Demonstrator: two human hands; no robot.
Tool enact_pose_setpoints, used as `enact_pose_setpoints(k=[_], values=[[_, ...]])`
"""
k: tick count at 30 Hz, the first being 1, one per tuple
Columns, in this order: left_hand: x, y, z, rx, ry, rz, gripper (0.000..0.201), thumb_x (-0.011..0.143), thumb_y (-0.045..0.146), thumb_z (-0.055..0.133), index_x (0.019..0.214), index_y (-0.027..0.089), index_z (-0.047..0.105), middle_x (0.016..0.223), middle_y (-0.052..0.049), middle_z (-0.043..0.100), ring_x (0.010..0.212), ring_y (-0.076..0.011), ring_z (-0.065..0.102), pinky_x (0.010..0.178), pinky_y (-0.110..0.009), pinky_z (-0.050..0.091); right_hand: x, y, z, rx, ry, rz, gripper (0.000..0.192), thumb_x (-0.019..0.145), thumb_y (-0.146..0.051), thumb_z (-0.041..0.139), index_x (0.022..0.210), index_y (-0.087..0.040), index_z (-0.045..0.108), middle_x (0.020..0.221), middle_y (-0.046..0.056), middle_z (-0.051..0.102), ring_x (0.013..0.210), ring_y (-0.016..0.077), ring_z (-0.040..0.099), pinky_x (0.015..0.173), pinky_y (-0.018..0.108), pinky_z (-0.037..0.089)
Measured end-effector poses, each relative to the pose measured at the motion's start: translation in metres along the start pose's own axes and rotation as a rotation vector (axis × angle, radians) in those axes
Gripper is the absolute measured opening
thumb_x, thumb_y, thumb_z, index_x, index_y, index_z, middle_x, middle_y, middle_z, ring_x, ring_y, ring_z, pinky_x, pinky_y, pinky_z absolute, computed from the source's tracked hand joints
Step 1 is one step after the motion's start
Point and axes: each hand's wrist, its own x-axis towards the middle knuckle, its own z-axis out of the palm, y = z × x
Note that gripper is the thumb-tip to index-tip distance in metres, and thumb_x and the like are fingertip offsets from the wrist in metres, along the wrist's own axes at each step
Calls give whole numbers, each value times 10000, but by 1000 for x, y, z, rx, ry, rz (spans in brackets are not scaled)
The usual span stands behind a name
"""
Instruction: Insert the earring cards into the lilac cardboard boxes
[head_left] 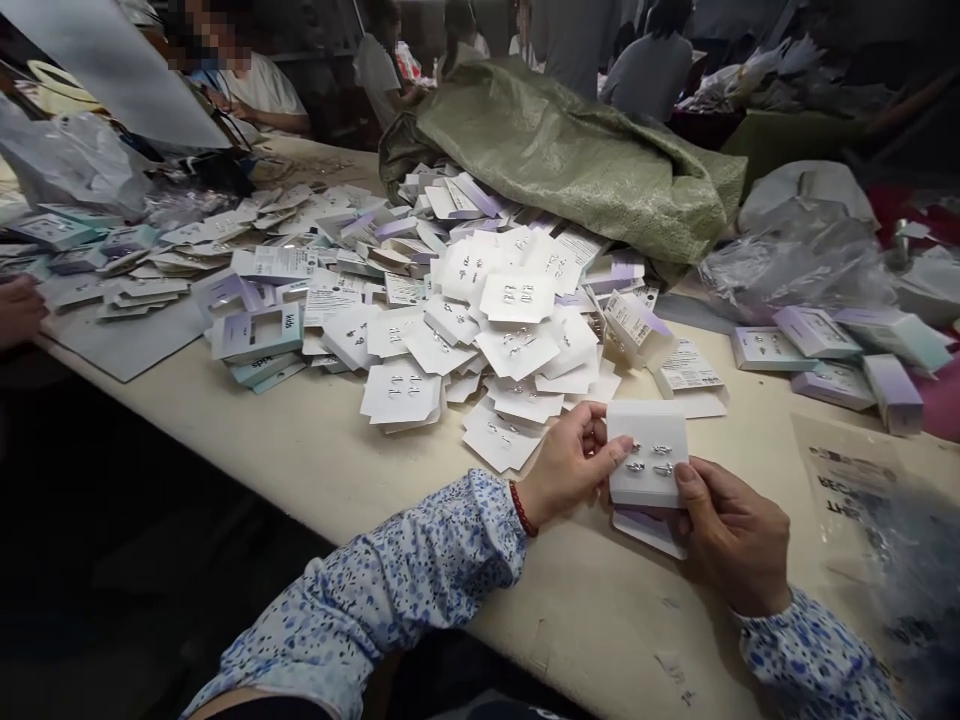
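Note:
Both my hands hold a small white card (646,430) with several silver earrings pinned on it, just above the table. My left hand (570,462) grips its left edge, thumb near the earrings. My right hand (731,535) grips the lower right corner with the thumb on the card face. A second white piece (651,530) lies under the card, partly hidden by my right hand. Just beyond lies a big heap of similar earring cards (495,320).
The beige table (315,450) carries small lilac and teal boxes (255,335) at the left and more boxes (817,335) at the right. A green woven sack (585,150) lies behind the heap. Clear plastic bags (862,490) lie at right. Other people sit across; someone's hand (19,310) rests far left.

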Motion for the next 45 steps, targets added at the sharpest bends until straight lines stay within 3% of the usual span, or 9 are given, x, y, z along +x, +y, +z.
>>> enact_pose_setpoints(k=[4, 10, 17, 26, 30, 33, 36, 39, 45], values=[[-1, 1, 4, -4, 40, 59, 434, 817, 483, 765, 1022, 141, 594, 927, -74, 671, 823, -158, 642, 719, -270, 541, 3, -4, -2, -45, -14, -75, 276, 940, -400, 613, 834, -176, 735, 597, 12, 668, 462, 117, 575, 429, 202, 446], [-5, 0, 5, 112, -65, 54, 409, 837, 475, 741, 1080, 164, 635, 967, -98, 696, 862, -214, 670, 717, -316, 563, 3, -9, -2, 31, -33, 73, 477, 875, -470, 685, 531, -186, 516, 470, -34, 427, 423, 73, 386, 379, 193, 311], [-5, -4, 6, 97, -134, 28, 585, 758, 457, 824, 1198, 162, 576, 1086, -129, 695, 899, -229, 704, 736, -325, 588, 3, -8, -4, 100, 46, 99, 419, 866, -473, 697, 583, -174, 619, 501, -10, 523, 462, 91, 468, 408, 178, 384], [-6, -4, 6, 10, -123, 12, 527, 798, 425, 798, 1178, 152, 556, 1076, -133, 695, 908, -220, 717, 780, -335, 601, 8, -10, -7, 176, -106, 123, 355, 814, -487, 745, 663, -169, 692, 573, 38, 648, 461, 134, 559, 388, 209, 471], [-7, 1, 4, 72, -102, 82, 924, 707, 437, 874, 1458, 221, 381, 1219, -134, 600, 636, -76, 620, 559, -214, 535, 8, -11, -8, 274, -15, 219, 386, 771, -531, 773, 661, -171, 687, 552, 37, 649, 432, 136, 559, 356, 206, 458], [-8, 5, -1, 271, -77, 281, 1153, 672, 459, 892, 1572, 311, 186, 1394, -171, 462, 584, -32, 537, 550, -238, 552, 8, -5, -11, 237, 70, 244, 385, 755, -539, 789, 700, -168, 705, 535, 27, 634, 405, 116, 519, 327, 187, 407], [-7, 10, -7, 600, -101, 501, 1116, 740, 499, 828, 1598, 325, 134, 1497, -198, 356, 744, -130, 616, 744, -376, 631, 7, 1, -13, 188, 117, 224, 357, 760, -520, 795, 744, -168, 731, 551, 25, 639, 424, 114, 526, 344, 182, 413], [-5, 13, -10, 785, -159, 660, 1124, 768, 541, 782, 1611, 293, 80, 1551, -210, 289, 1138, -314, 617, 981, -494, 583, 6, 2, -13, 173, 112, 181, 345, 798, -513, 764, 714, -180, 726, 543, 12, 618, 431, 110, 522, 360, 181, 418], [-3, 8, -6, 827, -263, 662, 1149, 804, 460, 778, 1609, 217, -6, 1544, -235, 291, 1486, -381, 321, 1180, -529, 430, 3, -3, -10, 143, 93, 77, 339, 902, -443, 675, 681, -187, 696, 528, 0, 603, 440, 105, 525, 391, 189, 413]])
